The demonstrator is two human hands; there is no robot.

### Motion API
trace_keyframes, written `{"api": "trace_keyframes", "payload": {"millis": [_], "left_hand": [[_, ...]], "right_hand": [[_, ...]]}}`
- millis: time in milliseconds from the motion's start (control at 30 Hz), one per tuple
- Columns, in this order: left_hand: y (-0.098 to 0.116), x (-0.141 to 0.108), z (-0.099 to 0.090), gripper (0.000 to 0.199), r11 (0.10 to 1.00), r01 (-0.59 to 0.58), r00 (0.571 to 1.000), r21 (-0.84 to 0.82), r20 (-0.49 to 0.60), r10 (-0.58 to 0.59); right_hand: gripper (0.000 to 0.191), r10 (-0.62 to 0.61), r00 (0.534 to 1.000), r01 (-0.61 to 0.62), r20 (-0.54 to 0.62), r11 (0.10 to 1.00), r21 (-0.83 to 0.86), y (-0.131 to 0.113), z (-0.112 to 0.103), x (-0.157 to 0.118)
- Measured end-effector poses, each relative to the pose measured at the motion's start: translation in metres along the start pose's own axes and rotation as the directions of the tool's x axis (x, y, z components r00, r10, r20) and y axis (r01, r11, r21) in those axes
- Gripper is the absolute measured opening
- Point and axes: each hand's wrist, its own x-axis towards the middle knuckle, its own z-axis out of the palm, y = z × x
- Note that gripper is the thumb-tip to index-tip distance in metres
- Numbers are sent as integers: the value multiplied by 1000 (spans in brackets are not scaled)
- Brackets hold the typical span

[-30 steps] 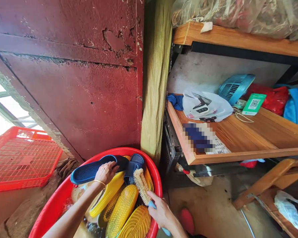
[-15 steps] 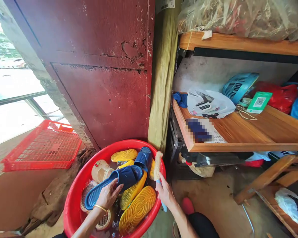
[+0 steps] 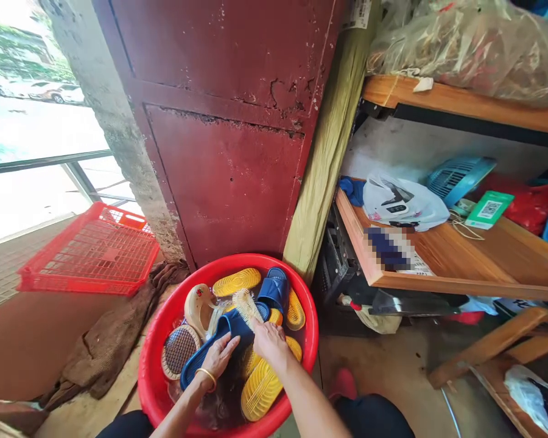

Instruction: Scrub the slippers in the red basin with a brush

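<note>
Bristly brush [image 3: 245,306] now over blue slipper [image 3: 238,326]

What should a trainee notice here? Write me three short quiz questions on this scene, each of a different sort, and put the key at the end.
1. True or false: the right hand holds the brush.

2. Which of these does the left hand touch?
A) a plastic bag
B) a blue slipper
C) the red crate

3. Fill in the missing word: the bracelet is on the ____ wrist.

Key: 1. True. 2. B. 3. Left.
</note>
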Motion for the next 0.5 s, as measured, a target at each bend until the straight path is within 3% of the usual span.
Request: {"api": "trace_keyframes", "payload": {"millis": [67,133,300,367,433,500], "left_hand": [[-4,3,1,61,996,44,999,-81,-12,-45],[-6,6,1,61,988,76,997,-136,-3,-77],[-12,14,1,55,961,108,994,-254,39,-102],[-14,18,2,54,943,127,992,-308,56,-115],[-14,21,3,54,921,151,988,-358,72,-134],[-14,22,3,57,898,183,983,-400,86,-162]], "right_hand": [[54,10,1000,-10,11,999,-44,-5,-5,9],[56,12,1000,-9,24,996,-93,-7,2,-5],[65,8,1000,-9,-5,965,-263,10,48,-91],[71,1,1000,8,30,959,-283,21,59,-112],[73,-43,995,67,89,956,-285,25,59,-111],[71,-63,992,90,108,959,-269,19,52,-90]]}}
